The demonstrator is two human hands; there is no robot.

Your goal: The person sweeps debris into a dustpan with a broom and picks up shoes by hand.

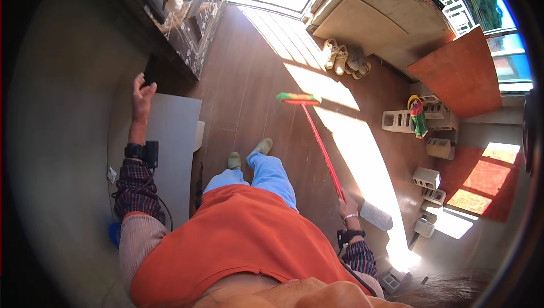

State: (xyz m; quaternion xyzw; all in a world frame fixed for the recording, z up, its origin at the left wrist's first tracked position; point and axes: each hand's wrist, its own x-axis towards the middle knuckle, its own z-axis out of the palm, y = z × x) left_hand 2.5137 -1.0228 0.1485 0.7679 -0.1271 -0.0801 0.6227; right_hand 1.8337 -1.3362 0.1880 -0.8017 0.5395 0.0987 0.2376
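My right hand (348, 207) is closed around the top end of the red handle of a push broom (321, 146). The broom's head, with green and orange bristles, lies farther forward over the brown plank-patterned floor (238, 95). My left hand (142, 97) is raised at the left with its fingers apart and holds nothing. Below and beside it is a grey-white panel (174, 138). An open glazed door (187, 23) with keys in its lock stands ahead of the left hand.
Shoes (340, 57) stand by the right wall, near a leaning beige board (359, 23). Concrete blocks (397, 121), a green and red packet (418, 121) and a reddish board (463, 74) are at the right. A light-grey block (376, 215) lies beside my right hand.
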